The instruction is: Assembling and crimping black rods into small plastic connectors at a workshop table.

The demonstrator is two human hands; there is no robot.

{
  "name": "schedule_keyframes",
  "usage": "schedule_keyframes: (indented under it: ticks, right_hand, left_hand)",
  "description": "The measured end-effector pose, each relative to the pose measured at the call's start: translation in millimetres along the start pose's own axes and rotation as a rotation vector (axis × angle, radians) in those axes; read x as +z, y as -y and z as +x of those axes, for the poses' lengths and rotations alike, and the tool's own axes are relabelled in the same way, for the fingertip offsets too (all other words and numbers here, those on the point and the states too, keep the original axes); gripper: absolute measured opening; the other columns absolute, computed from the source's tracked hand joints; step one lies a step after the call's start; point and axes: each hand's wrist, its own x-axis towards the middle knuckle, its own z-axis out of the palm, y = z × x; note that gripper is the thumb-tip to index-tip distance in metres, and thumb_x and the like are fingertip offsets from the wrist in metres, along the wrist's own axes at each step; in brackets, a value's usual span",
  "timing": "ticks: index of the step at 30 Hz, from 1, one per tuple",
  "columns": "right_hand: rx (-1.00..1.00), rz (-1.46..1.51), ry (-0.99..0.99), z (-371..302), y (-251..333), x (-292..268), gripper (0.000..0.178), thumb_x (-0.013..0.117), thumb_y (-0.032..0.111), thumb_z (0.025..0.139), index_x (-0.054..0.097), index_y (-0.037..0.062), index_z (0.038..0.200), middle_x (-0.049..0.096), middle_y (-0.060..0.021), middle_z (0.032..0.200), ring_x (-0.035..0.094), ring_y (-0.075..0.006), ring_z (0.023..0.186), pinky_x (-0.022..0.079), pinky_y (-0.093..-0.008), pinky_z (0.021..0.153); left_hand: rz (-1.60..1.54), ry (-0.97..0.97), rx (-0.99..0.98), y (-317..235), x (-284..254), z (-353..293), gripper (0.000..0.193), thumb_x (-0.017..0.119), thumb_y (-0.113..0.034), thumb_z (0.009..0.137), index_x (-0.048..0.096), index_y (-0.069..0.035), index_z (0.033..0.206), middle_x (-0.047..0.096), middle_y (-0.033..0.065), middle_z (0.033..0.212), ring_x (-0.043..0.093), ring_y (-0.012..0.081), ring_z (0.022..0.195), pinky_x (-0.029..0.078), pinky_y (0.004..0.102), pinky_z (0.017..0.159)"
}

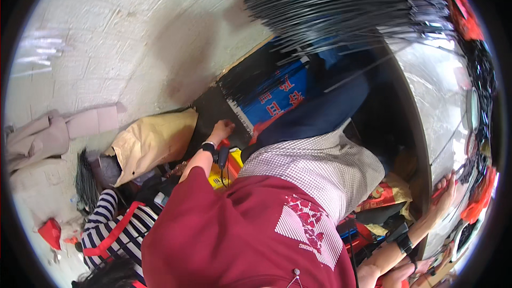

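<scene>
My left hand (pixel 223 129) is out to the left, beside a dark panel, with its fingers curled in; what they hold, if anything, is hidden. A black band (pixel 209 149) is round that wrist, and a black device with a cord (pixel 223 156) hangs just below it. My right hand (pixel 447 189) is at the far right, over the edge of a table covered in clear plastic (pixel 426 69). Its fingers are closed round a small red object (pixel 438 197), too unclear to name. Thin black strands (pixel 469 168) lie near that hand.
A big bundle of black strands (pixel 346 5) spreads across the top. At the left are a tan sack (pixel 154 138) and a person in striped clothing (pixel 120 232). A checked cloth (pixel 309 168) covers my lap. Red bundles (pixel 480 197) lie along the table's right side.
</scene>
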Motion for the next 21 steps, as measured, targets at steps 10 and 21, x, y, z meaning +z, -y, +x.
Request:
schedule_keyframes:
  ticks: [10, 21]
  right_hand:
    - [-0.059, -0.021, -0.020, -19, -1, 30, 0.034, 0.053, 0.021, 0.098, 0.052, 0.0016, 0.127, 0.056, 0.0015, 0.083, 0.047, -0.0024, 0.059, 0.040, -0.0170, 0.049]
    - [-0.151, -0.061, -0.011, -43, -3, 41, 0.033, 0.049, 0.019, 0.100, 0.050, -0.0014, 0.126, 0.054, -0.0005, 0.083, 0.046, -0.0032, 0.057, 0.040, -0.0184, 0.049]
  left_hand:
    - [0.266, 0.067, 0.332, -111, -23, -13, 0.036, 0.062, -0.018, 0.091, 0.058, 0.003, 0.120, 0.068, 0.0131, 0.099, 0.065, 0.0178, 0.087, 0.050, 0.0307, 0.080]
    - [0.769, 0.198, 0.590, -272, -35, -114, 0.031, 0.058, -0.025, 0.088, 0.064, -0.003, 0.108, 0.068, 0.0203, 0.097, 0.065, 0.0367, 0.092, 0.050, 0.0413, 0.080]
